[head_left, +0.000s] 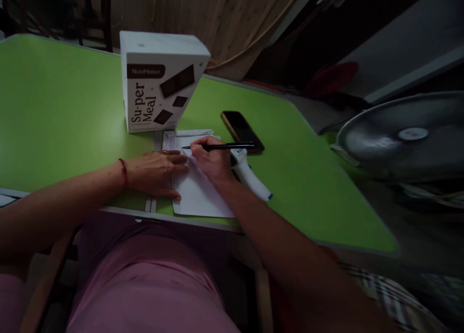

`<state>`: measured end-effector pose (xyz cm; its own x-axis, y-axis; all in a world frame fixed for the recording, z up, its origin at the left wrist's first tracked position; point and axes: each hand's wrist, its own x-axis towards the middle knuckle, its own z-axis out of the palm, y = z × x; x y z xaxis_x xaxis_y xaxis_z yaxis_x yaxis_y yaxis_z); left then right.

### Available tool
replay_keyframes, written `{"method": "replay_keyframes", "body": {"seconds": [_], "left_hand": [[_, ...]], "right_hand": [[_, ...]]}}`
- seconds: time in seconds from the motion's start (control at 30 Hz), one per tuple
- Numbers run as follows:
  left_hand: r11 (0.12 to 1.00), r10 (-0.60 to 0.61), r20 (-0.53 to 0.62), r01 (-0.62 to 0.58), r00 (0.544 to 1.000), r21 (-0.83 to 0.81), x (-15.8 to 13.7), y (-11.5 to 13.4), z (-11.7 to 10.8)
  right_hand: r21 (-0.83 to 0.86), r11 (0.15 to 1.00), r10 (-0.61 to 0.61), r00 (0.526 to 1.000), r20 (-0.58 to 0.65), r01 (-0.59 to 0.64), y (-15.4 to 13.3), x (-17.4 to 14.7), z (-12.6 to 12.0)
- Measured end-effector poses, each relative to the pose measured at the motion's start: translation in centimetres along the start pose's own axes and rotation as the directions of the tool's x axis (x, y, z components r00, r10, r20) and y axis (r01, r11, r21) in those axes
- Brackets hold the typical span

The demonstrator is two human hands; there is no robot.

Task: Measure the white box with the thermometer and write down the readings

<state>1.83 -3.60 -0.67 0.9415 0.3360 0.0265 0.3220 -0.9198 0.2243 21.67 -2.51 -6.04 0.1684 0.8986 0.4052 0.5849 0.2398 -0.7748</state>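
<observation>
Some white paper (pixel 205 194) lies before us on the green table (pixel 308 193), so with our left hand (pixel 156 170) spread flat we should press it steady while our right hand (pixel 214 163), pinched round the black pen (pixel 234 145), writes lightly.

Free tabletop (pixel 311 188) right of phone (pixel 241 127), tall box (pixel 157 94) as barrier beyond paper (pixel 203 195).

It's one bare left hand (pixel 157 171) and one bare right hand (pixel 213 163), two in all, with one slim black pen (pixel 232 145)! On one flat green table (pixel 54 106): one brown-printed white cardboard box (pixel 159 89), one black phone in a brown case (pixel 242 131), one white-and-blue plastic handheld device (pixel 253 180), and at least one white paper sheet (pixel 201 193), dimness fogging any exact count.
</observation>
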Motion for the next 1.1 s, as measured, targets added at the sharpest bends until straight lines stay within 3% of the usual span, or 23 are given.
{"method": "replay_keyframes", "body": {"seconds": [0.23,0.33,0.4,0.47,0.57,0.63,0.7,0.8,0.87,0.9,0.93,1.0,1.03,1.07,1.1], "left_hand": [[1.0,0.001,0.004,-0.001,1.0,-0.003,-0.1,-0.2,0.1],[1.0,-0.001,-0.024,0.001,1.0,0.014,-0.2,-0.3,0.3],[1.0,-0.003,-0.03,0.004,1.0,0.025,-0.2,-0.3,0.3],[0.999,-0.004,-0.019,0.005,1.0,0.032,-0.2,-0.2,0.2],[0.999,-0.021,-0.011,0.021,1.0,0.04,-0.3,-0.1,0.0],[0.998,-0.03,-0.019,0.031,0.999,0.049,-0.3,-0.1,0.1],[0.998,-0.023,-0.026,0.024,0.999,0.054,-0.3,-0.2,0.3],[1.0,0.006,-0.063,-0.004,0.998,0.018,-0.4,-0.4,0.3],[0.999,-0.017,-0.228,0.009,0.973,-0.034,-0.9,-0.8,-0.5],[0.997,-0.06,-0.373,0.039,0.926,-0.064,-1.3,-1.2,-1.2],[0.991,-0.128,-0.55,0.09,0.826,-0.094,-1.8,-1.7,-2.0],[0.953,-0.277,-0.847,0.243,0.454,-0.182,-2.9,-3.3,-3.7],[0.93,-0.319,-0.896,0.285,0.309,-0.232,-3.4,-4.4,-4.3],[0.909,-0.366,-0.895,0.301,0.253,-0.287,-3.9,-5.6,-4.7],[0.896,-0.416,-0.867,0.288,0.275,-0.338,-4.2,-6.9,-4.8]], "right_hand": [[-0.024,0.999,-0.03,1.0,0.006,0.03,0.4,-0.1,0.0],[-0.113,0.975,-0.188,0.982,0.036,0.19,0.3,0.2,-1.1],[-0.253,0.884,-0.369,0.919,0.138,0.393,0.1,0.6,-2.4],[-0.42,0.718,-0.444,0.83,0.338,0.555,-0.2,0.9,-3.7],[-0.596,0.473,-0.312,0.756,0.575,0.649,-0.9,1.0,-5.1],[-0.642,0.403,-0.242,0.752,0.613,0.653,-1.3,0.4,-5.4],[-0.631,0.421,-0.247,0.752,0.611,0.651,-1.8,-0.6,-5.5],[-0.546,0.53,-0.307,0.747,0.59,0.649,-2.1,-2.8,-5.5],[-0.524,0.58,-0.335,0.769,0.545,0.624,-1.8,-4.3,-5.3],[-0.53,0.59,-0.355,0.786,0.507,0.609,-1.6,-4.9,-5.1],[-0.535,0.598,-0.379,0.799,0.467,0.596,-1.3,-5.3,-5.0],[-0.54,0.62,-0.416,0.821,0.39,0.57,-0.7,-6.0,-4.6],[-0.536,0.635,-0.425,0.831,0.358,0.556,-0.5,-6.2,-4.4],[-0.532,0.652,-0.425,0.842,0.333,0.54,-0.3,-6.3,-4.2],[-0.528,0.667,-0.422,0.851,0.313,0.525,-0.2,-6.4,-4.1]]}}
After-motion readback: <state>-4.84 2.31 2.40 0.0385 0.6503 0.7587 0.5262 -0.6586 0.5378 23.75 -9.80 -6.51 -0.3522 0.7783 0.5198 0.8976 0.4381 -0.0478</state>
